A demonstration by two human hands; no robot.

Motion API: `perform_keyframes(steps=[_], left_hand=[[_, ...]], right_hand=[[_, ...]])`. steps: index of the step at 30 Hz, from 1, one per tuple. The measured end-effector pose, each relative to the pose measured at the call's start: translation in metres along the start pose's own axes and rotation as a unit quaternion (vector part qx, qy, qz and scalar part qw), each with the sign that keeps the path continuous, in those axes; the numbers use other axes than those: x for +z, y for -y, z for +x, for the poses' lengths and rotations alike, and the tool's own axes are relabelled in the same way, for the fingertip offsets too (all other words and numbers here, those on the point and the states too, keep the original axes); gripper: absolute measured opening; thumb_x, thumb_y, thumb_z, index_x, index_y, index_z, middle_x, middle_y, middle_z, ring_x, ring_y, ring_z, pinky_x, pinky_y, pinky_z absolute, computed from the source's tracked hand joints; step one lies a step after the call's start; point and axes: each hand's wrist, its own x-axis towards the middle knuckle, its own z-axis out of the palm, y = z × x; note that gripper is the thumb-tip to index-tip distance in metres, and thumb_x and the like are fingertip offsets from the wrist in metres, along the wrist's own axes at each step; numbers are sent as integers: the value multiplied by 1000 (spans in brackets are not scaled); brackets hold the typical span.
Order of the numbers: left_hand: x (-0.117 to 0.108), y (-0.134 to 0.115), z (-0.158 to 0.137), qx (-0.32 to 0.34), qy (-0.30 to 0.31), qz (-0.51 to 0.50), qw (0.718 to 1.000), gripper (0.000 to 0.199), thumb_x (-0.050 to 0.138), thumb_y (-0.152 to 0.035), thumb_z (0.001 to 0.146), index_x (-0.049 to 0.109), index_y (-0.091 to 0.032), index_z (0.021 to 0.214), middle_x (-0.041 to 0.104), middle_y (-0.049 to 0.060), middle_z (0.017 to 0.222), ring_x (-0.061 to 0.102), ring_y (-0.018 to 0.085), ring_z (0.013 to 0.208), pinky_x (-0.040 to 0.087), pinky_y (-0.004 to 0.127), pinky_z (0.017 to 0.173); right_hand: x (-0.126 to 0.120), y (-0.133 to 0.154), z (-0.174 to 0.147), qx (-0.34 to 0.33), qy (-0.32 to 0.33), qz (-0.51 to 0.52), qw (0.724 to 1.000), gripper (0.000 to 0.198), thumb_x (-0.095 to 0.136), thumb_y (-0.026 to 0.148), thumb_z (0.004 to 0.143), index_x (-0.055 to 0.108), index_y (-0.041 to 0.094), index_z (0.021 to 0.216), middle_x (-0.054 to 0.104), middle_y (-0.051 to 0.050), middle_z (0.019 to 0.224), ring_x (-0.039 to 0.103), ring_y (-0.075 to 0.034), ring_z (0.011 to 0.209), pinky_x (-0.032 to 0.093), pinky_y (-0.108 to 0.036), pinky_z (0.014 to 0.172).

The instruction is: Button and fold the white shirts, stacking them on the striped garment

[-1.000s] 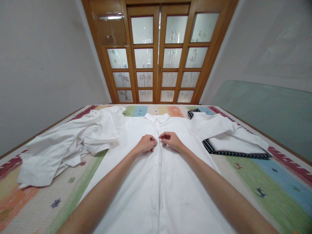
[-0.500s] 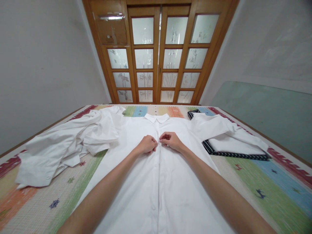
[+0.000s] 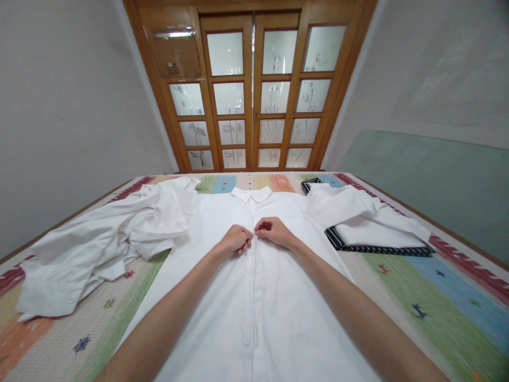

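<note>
1. Shirt (image 3: 254,297): white, laid flat and face up on the mat, collar at the far end, button placket running from near to far down the middle between your forearms.
2. Your left hand (image 3: 235,239) is curled, its fingertips pinching the left edge of the placket just below the collar (image 3: 251,194).
3. Your right hand (image 3: 271,231) is likewise curled and pinches the right edge of the placket; its fingertips meet those of your left hand at the centre line. Whether a button lies between them cannot be told.
4. One button (image 3: 247,342) shows on the placket at the near end, well apart from both hands.
5. Crumpled white garment (image 3: 99,244): heaped at the left, touching the shirt's left shoulder area.
6. Right sleeve (image 3: 358,209) of the shirt lies spread over a dark dotted cloth (image 3: 382,247) with a white folded piece resting on it, at the far right.
7. Striped mat (image 3: 437,286): many-coloured bands with small star motifs, underlying everything.
8. Wooden doors (image 3: 252,90) with frosted panes stand at the far end, flanked by plain walls.
</note>
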Motion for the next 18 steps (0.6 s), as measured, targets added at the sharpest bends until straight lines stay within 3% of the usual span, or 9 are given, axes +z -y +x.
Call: perform_keyframes(steps=[10,18], left_hand=[[0,2,0,28,7,-22,999,14,51,-16,82,53,-15,68,54,-6,48,37,4,28,21,18,33],[6,-10,-10,82,-76,131,985,13,50,-10,82,57,-16,73,52,-7,44,46,7,35,34,17,41]], right_hand=[[-3,-2,2,11,0,25,1000,16,71,28,63,65,16,71,58,5,54,46,-7,46,36,-20,45],[-3,-1,2,21,5,32,999,11,66,25,62,65,16,69,59,4,54,45,-7,45,35,-20,42]])
